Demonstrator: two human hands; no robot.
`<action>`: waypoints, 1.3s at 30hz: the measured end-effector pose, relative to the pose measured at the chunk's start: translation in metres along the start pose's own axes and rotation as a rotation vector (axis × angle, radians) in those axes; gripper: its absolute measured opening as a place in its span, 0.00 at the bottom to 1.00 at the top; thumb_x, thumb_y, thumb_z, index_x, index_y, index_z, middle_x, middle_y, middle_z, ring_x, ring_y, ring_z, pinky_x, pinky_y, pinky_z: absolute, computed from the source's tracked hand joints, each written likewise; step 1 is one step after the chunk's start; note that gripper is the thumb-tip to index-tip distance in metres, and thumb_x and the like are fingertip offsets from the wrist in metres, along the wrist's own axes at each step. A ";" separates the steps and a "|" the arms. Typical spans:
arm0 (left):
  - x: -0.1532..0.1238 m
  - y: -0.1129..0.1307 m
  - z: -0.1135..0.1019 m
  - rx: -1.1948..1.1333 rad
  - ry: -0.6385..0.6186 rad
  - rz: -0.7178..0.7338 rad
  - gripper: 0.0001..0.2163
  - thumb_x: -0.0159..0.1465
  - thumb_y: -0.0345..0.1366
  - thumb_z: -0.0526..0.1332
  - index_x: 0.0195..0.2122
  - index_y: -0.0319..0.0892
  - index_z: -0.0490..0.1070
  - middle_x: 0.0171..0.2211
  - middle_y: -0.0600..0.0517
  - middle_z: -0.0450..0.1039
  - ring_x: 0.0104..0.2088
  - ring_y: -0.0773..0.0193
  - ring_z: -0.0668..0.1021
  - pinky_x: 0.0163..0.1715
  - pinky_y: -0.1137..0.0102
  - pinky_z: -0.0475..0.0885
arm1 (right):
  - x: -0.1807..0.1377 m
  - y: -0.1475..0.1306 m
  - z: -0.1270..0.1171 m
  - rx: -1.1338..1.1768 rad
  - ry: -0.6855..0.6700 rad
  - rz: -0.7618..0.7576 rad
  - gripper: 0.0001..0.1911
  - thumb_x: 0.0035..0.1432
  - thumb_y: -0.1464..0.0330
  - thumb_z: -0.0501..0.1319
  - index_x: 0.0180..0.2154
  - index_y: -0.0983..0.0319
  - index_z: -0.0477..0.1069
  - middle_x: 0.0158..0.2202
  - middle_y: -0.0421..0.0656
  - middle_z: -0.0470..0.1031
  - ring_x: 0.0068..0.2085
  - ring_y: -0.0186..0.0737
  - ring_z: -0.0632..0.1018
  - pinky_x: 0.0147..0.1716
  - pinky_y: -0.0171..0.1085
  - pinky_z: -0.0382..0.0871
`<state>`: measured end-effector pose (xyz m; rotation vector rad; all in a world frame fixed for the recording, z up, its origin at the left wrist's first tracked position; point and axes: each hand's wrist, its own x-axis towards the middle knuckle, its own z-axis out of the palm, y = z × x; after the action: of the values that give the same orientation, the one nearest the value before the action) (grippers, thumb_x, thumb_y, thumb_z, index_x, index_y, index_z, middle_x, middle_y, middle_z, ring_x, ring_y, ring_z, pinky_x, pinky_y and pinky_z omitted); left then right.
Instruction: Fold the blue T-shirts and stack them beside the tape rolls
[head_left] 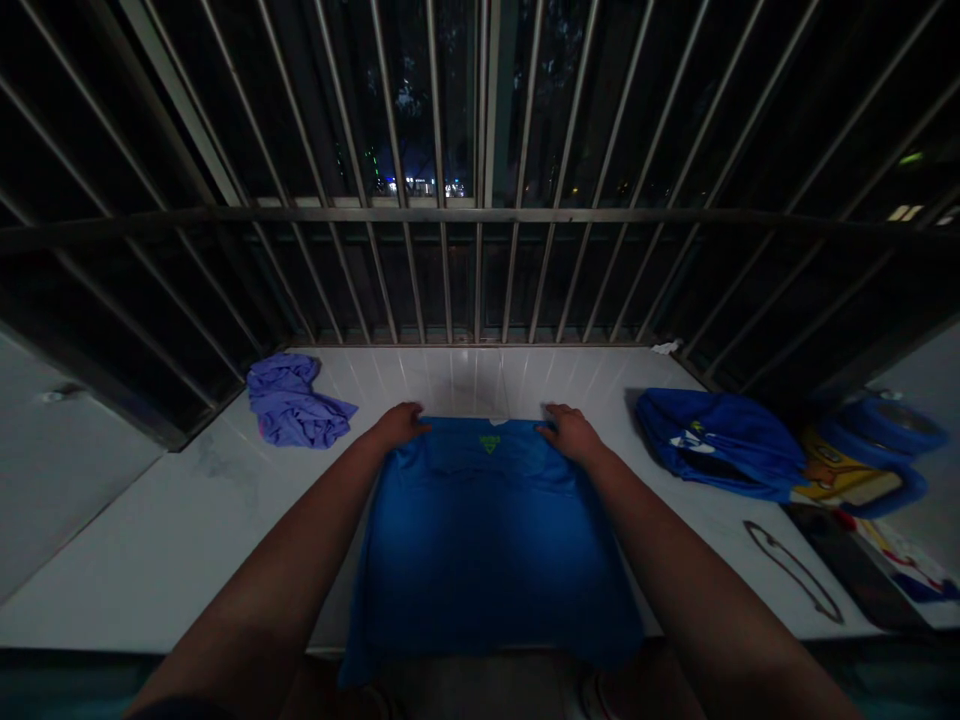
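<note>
A blue shirt [487, 530] with a small green logo lies flat on the white tiled ledge [172, 520], its lower edge hanging over the front. My left hand [399, 423] rests on the shirt's far left corner, fingers curled onto the cloth. My right hand [570, 431] presses on the far right corner in the same way. Both arms reach straight forward along the shirt's sides.
A crumpled purple garment [294, 402] lies at the back left. A bundled blue garment [716, 440] sits at the right, with a colourful bag [847, 478], a dark phone [855, 565] and a thin cord [795, 570] beyond it. Metal window bars [480, 215] close off the back.
</note>
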<state>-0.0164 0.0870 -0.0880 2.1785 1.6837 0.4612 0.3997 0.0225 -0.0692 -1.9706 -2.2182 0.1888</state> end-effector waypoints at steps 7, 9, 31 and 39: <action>0.021 0.006 -0.016 -0.046 -0.096 0.068 0.12 0.55 0.47 0.72 0.26 0.45 0.75 0.23 0.54 0.75 0.29 0.58 0.79 0.34 0.67 0.74 | 0.019 0.002 -0.017 0.081 -0.042 -0.087 0.09 0.65 0.71 0.69 0.46 0.62 0.85 0.47 0.48 0.86 0.49 0.45 0.83 0.53 0.38 0.72; 0.016 0.009 -0.028 -0.064 -0.033 0.079 0.10 0.60 0.45 0.68 0.32 0.44 0.78 0.28 0.53 0.77 0.32 0.59 0.79 0.36 0.68 0.74 | 0.011 0.003 -0.031 0.105 0.035 -0.097 0.10 0.69 0.70 0.66 0.49 0.64 0.83 0.50 0.50 0.84 0.52 0.46 0.82 0.56 0.39 0.71; -0.328 -0.040 0.037 0.174 0.190 0.260 0.14 0.75 0.42 0.59 0.56 0.55 0.82 0.60 0.45 0.83 0.59 0.46 0.84 0.61 0.50 0.82 | -0.290 -0.030 0.086 -0.023 0.268 -0.200 0.30 0.75 0.63 0.61 0.75 0.48 0.66 0.76 0.50 0.65 0.72 0.62 0.72 0.67 0.63 0.72; -0.347 -0.060 0.008 0.384 0.267 -0.007 0.20 0.78 0.46 0.51 0.53 0.47 0.82 0.54 0.43 0.85 0.53 0.44 0.86 0.55 0.47 0.84 | -0.265 -0.010 0.093 -0.057 0.157 -0.179 0.28 0.79 0.59 0.55 0.76 0.47 0.64 0.78 0.50 0.63 0.75 0.62 0.69 0.69 0.69 0.66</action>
<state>-0.1480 -0.2357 -0.1375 2.4650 2.0660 0.4768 0.4007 -0.2401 -0.1686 -1.7345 -2.3029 -0.0514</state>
